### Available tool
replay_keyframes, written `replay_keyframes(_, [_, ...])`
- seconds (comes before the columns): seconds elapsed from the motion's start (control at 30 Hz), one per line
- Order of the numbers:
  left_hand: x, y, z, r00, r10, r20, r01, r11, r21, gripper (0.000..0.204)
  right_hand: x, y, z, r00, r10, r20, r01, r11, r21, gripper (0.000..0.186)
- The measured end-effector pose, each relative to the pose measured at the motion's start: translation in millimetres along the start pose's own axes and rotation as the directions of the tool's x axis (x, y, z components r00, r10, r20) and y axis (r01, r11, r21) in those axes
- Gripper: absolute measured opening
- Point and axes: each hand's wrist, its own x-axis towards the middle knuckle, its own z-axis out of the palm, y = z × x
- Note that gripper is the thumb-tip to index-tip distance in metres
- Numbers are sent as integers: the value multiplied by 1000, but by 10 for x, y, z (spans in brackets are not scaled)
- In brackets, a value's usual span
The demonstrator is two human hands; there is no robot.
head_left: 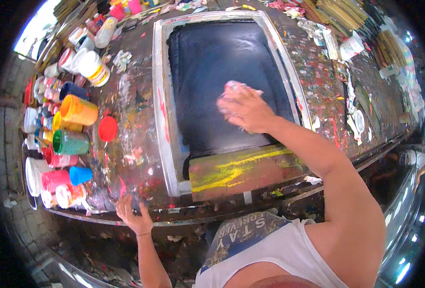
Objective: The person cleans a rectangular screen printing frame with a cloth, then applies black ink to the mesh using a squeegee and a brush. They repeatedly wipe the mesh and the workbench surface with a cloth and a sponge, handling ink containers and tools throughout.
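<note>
A screen-printing frame [160, 96] with a pale, paint-marked border lies on the stained table. Its dark mesh [217, 53] has a shiny, wet-looking patch near the far end. My right hand [248, 109] presses a crumpled pinkish rag [233, 85] against the middle of the mesh; the palm hides most of the rag. Across the near end of the frame lies a brownish sheet [241, 175] streaked with yellow. My left hand [134, 216] rests at the table's front edge, left of the frame, fingers apart and holding nothing.
Paint tubs crowd the table's left side, among them an orange tub [79, 109], a green tub [71, 142] and a blue cup [80, 175]. A red lid [107, 128] lies between them and the frame. At right are a white bucket [351, 46], scraps and stacked wooden pieces [337, 17].
</note>
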Motion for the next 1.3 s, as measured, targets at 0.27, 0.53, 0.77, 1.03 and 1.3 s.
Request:
replay_keyframes(0.27, [14,1,-14,996,-56,72,55,998,28,50,547,1640,456,832,535,-146,-554,796,-243,73])
replay_keyframes(0.53, [86,22,-21,995,-22,96,20,999,27,64,1773,2435,636,727,686,-30,-679,712,-181,74])
replay_keyframes(0.77, [119,85,-50,992,-68,103,63,996,57,67,2697,1755,1033,951,310,3,-307,942,-139,65])
replay_keyframes(1.03, [126,108,-43,996,-85,40,84,996,29,64,2793,1315,1097,987,-154,40,155,987,-39,62])
replay_keyframes(1.3, [73,83,-46,999,-44,-22,44,999,4,59,1955,579,975,962,-270,28,267,960,79,51])
